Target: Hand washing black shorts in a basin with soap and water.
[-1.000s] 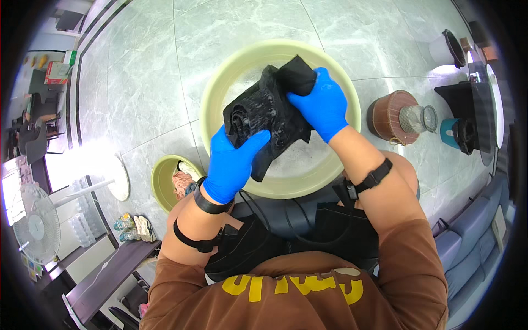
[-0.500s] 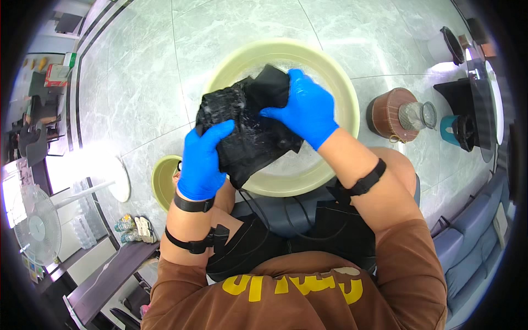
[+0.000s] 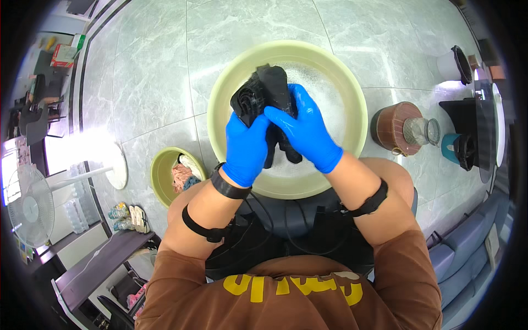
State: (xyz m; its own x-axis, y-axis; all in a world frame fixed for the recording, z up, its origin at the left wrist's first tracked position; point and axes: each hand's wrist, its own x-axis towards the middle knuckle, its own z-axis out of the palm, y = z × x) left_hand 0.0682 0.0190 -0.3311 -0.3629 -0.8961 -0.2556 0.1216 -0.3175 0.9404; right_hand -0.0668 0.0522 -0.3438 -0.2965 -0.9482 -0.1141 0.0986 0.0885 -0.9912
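Note:
A wet black cloth garment (image 3: 269,91) is bunched between my two blue-gloved hands, over a large pale-green basin (image 3: 360,118). My left hand (image 3: 246,147) grips its left part from below, the thumb lying toward the middle. On the right side my right hand (image 3: 309,129) has its fingers wrapped round the cloth and its thumb pressed across the front. Folds hang below the thumbs. Sudsy water (image 3: 324,104) shows in the basin to the right of the cloth. The garment's exact kind cannot be made out.
Left of the basin stands a smaller green tub (image 3: 158,173) with pink, white and blue cloth inside. A brown wooden bucket (image 3: 393,124) is on the tiled floor to the right. A white standing fan (image 3: 33,206), shoes (image 3: 137,220) and a blue sofa (image 3: 465,253) lie farther out.
The cloth was spread wider; now it is gathered into a narrow bundle. My left hand has moved right, close to my right hand. More of the smaller tub's contents shows.

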